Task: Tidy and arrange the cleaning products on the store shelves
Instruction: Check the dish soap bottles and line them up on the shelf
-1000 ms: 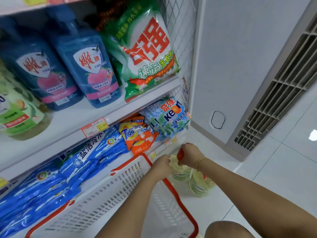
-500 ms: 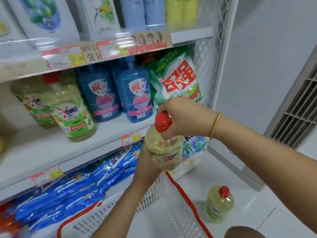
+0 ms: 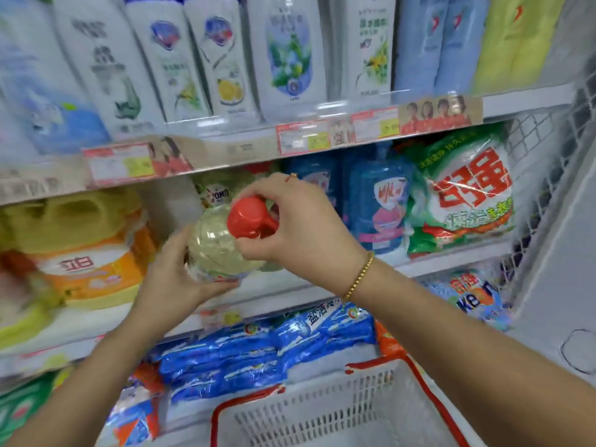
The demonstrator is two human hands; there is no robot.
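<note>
A clear bottle of yellow liquid (image 3: 216,245) with a red cap (image 3: 248,217) is held up in front of the middle shelf (image 3: 451,256). My left hand (image 3: 175,275) grips the bottle's body from below and the left. At its top, my right hand (image 3: 300,227) holds the neck, fingers curled round the red cap. Behind the bottle, another OMO bottle (image 3: 214,191) stands on the same shelf. Blue detergent bottles (image 3: 379,201) and a green and white powder bag (image 3: 464,195) stand to the right.
White refill pouches (image 3: 290,56) line the top shelf. A yellow and orange jug (image 3: 84,250) stands on the middle shelf at left. Blue detergent bags (image 3: 274,346) fill the lower shelf. A white basket with red rim (image 3: 322,411) sits below my arms. A wire mesh panel (image 3: 545,188) closes the shelf's right end.
Both hands have lifted the bottle from near the floor up to the middle shelf and moved it left. The view has swung up and to the left.
</note>
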